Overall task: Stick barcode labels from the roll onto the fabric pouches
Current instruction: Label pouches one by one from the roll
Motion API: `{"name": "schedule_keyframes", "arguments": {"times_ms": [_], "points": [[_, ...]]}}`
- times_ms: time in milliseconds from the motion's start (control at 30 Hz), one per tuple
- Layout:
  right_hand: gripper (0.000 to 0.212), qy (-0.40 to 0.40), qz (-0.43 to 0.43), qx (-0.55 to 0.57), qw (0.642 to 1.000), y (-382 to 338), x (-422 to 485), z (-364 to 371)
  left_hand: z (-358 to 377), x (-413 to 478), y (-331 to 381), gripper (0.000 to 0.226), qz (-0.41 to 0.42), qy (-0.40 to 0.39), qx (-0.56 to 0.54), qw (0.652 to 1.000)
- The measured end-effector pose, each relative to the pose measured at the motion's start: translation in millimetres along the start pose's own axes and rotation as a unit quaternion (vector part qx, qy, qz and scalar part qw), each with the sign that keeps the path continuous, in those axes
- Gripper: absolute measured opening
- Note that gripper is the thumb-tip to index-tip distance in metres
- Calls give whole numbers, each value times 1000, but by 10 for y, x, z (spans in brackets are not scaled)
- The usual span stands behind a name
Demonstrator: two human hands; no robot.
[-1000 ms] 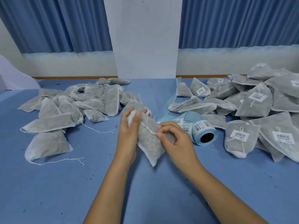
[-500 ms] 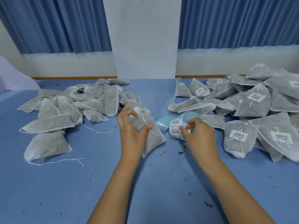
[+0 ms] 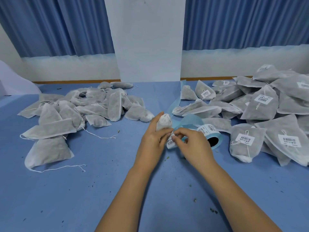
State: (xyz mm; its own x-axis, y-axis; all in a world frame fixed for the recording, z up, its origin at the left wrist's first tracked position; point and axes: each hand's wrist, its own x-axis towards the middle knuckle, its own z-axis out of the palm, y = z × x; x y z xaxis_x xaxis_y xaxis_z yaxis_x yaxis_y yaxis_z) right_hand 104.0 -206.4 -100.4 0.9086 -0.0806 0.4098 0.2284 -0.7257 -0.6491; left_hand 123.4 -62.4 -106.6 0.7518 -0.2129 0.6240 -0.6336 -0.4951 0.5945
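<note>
My left hand (image 3: pixel 153 139) grips a grey fabric pouch (image 3: pixel 163 122) at mid-table, its tied top pointing away from me. My right hand (image 3: pixel 192 144) pinches a white barcode label (image 3: pixel 170 141) on its pale blue backing strip, right beside the pouch and against my left fingers. The label roll (image 3: pixel 209 133) lies on its side just right of my right hand, a loop of blue backing curling up behind it. Most of the held pouch is hidden by my left hand.
A heap of unlabelled pouches (image 3: pixel 80 113) with loose strings covers the left of the blue table (image 3: pixel 100 190). Labelled pouches (image 3: pixel 260 114) are piled on the right. Small green crumbs dot the cloth. A white pillar and blue curtains stand behind.
My left hand has carried the pouch rightwards up against my right hand. My right hand has drawn a label and backing strip off the roll towards the pouch, uncovering the roll.
</note>
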Motion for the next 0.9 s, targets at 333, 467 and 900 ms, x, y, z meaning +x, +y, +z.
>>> {"name": "schedule_keyframes", "arguments": {"times_ms": [333, 467, 900], "points": [[11, -31, -34, 13, 999, -8, 0, -1, -102, -21, 12, 17, 12, -20, -19, 1000], [14, -39, -45, 16, 998, -23, -9, -6, -111, -43, 0, 18, 5, -19, -13, 1000], [9, -41, 39, 74, 996, -12, -5, 12, -381, 15, -54, 28, -223, 325, -91, 915]]}}
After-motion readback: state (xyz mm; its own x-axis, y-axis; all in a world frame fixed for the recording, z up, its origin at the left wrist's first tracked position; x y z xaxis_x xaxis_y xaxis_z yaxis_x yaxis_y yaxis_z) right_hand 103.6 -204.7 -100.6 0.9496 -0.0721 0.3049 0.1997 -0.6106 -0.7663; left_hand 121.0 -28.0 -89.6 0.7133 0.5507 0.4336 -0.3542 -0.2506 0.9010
